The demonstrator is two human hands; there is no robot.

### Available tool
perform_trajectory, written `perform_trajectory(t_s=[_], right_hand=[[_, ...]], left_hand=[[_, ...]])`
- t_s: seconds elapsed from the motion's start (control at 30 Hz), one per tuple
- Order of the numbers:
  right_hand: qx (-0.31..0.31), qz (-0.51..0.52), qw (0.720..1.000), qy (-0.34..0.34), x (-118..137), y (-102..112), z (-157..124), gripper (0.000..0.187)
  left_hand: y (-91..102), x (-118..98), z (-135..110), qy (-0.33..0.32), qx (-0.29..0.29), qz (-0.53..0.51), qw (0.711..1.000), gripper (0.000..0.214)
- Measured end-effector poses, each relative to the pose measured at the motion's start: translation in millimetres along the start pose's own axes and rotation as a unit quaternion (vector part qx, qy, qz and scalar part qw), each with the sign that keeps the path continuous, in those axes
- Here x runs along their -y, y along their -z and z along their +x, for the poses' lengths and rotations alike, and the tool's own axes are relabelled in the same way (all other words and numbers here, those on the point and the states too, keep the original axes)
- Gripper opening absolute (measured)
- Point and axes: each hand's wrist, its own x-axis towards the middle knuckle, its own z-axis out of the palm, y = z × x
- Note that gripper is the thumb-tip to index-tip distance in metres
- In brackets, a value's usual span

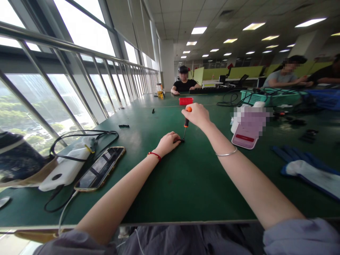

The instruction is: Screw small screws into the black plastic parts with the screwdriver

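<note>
My right hand [199,115] is closed around the top of a screwdriver [186,122] with an orange and black handle. The screwdriver stands nearly upright, its thin shaft pointing down at a small black part [182,140] on the green table [202,187]. My left hand [168,143] rests on the table and pinches that black part at its left end. Fingers cover much of the part, so its exact kind cannot be made out.
Left lie a phone [101,169], a white power bank [66,168] and black cables. Right are a pink-screened phone [245,132], a blue-and-white glove [305,168] and a green basket [276,96]. A red tray [186,101] stands ahead; a person [184,83] sits beyond it.
</note>
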Motion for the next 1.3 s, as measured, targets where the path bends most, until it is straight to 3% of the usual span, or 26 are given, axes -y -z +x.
perform_trajectory(t_s=[0.23,0.33,0.5,0.7,0.83,1.03,1.17,1.3], right_hand=[[0.035,-0.004,0.999,0.015,-2.2,7.5,1.0,0.025],[0.046,-0.025,0.998,0.019,-0.3,11.8,-0.1,0.038],[0.052,-0.03,0.998,0.026,5.9,18.7,-2.8,0.024],[0.081,-0.05,0.995,0.015,8.1,21.6,-4.6,0.036],[0.064,-0.044,0.997,0.018,6.2,20.1,-4.0,0.025],[0.078,-0.052,0.996,0.011,5.5,19.8,-2.6,0.038],[0.071,-0.043,0.996,0.022,6.6,21.5,-3.4,0.026],[0.082,-0.041,0.996,0.015,7.9,22.8,-4.3,0.031]], left_hand=[[-1.9,2.5,0.5,-0.003,-0.001,0.004,1.0,0.018],[-2.6,3.5,0.3,-0.005,-0.002,0.005,1.0,0.018],[-1.9,2.3,-0.2,-0.002,-0.001,0.0,1.0,0.018],[-1.2,1.5,-0.6,-0.003,-0.001,-0.001,1.0,0.018],[-2.0,2.2,-0.7,-0.003,-0.001,0.001,1.0,0.017],[-2.6,2.7,-0.7,-0.007,-0.004,0.004,1.0,0.018],[-2.3,2.2,-0.9,-0.009,-0.003,0.004,1.0,0.018],[-1.7,1.4,-1.0,-0.007,-0.005,0.005,1.0,0.019]])
